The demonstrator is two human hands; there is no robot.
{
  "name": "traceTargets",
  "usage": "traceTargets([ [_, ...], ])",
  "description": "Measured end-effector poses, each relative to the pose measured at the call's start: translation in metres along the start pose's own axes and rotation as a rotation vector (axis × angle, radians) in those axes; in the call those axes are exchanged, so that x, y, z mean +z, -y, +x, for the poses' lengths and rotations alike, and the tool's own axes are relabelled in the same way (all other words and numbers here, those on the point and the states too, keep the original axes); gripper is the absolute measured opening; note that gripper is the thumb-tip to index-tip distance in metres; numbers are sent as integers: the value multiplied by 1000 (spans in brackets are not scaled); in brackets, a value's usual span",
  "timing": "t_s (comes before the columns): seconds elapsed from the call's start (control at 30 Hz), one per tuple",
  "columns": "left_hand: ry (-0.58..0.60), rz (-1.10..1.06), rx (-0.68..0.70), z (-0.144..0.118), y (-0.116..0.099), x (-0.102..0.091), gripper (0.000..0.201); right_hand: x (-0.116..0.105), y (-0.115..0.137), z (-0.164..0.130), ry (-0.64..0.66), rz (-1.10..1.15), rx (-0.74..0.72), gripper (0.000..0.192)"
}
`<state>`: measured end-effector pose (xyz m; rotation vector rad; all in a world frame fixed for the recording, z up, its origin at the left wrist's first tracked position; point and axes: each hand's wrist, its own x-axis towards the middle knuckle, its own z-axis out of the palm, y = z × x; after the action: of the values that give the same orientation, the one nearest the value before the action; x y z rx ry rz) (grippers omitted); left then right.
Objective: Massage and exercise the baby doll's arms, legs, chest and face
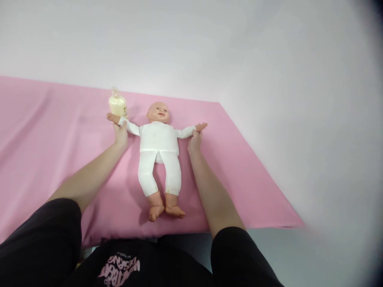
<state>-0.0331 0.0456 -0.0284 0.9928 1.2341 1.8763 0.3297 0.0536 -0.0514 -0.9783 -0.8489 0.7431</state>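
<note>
A baby doll (159, 137) with a white cloth body lies on its back, head toward the far edge and feet toward me. Its arms are stretched out to both sides. My left hand (121, 134) is closed around the doll's forearm on the left, just below its plastic hand. On the other side, my right hand (195, 141) grips the doll's other wrist. Behind the doll's hand on the left stands a pump bottle (117, 105) of pale yellow liquid, its lower part partly covered by that hand.
A pink cloth (44, 139) covers the table under the doll, with soft folds at the left. The table's right edge slants down toward me, and a plain pale wall (179, 48) rises behind. My torso in a black shirt is at the near edge.
</note>
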Motion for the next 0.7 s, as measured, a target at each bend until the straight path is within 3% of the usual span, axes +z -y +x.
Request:
traceTargets([
  [0.33,-5,49,34,-2,-4,2,58,7,18,-14,37,-38,-75,91],
  [0.57,163,150,149,-14,-18,1,74,18,39,-31,208,-166,-279,81],
  [0.7,309,293,327,-17,-17,2,79,23,46,-42,314,-270,-328,74],
])
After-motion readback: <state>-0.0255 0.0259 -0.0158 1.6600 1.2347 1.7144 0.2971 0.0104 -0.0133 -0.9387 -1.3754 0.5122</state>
